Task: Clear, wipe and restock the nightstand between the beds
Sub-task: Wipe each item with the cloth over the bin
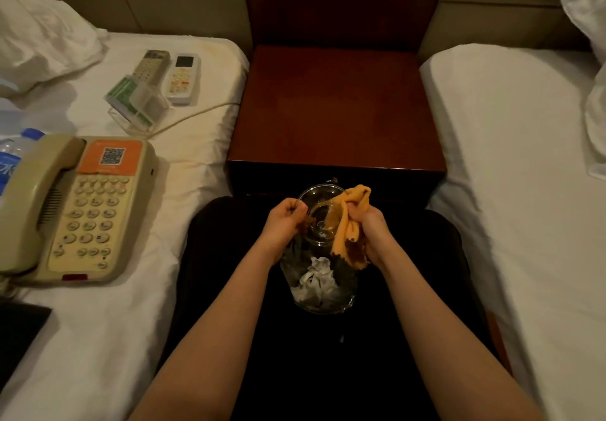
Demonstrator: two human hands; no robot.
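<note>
Low in the middle, my left hand [283, 223] grips the rim of a round clear glass dish [323, 215], tilted towards me. My right hand [372, 228] clutches a bunched orange cloth [357, 197] with dark stains, pressed against the dish's right side. Both are held over a clear container [316, 286] with crumpled white paper inside, resting on my dark lap. Just beyond my hands stands the dark red wooden nightstand [334, 109], its top bare.
On the left bed [203, 69] lie a beige telephone [75, 210] with its cord [196, 112], two remotes [182, 76], a clear acrylic holder [137, 102], a water bottle [14, 151] and a dark flat object [19, 332]. The right bed [511, 158] carries rumpled white bedding [590, 59].
</note>
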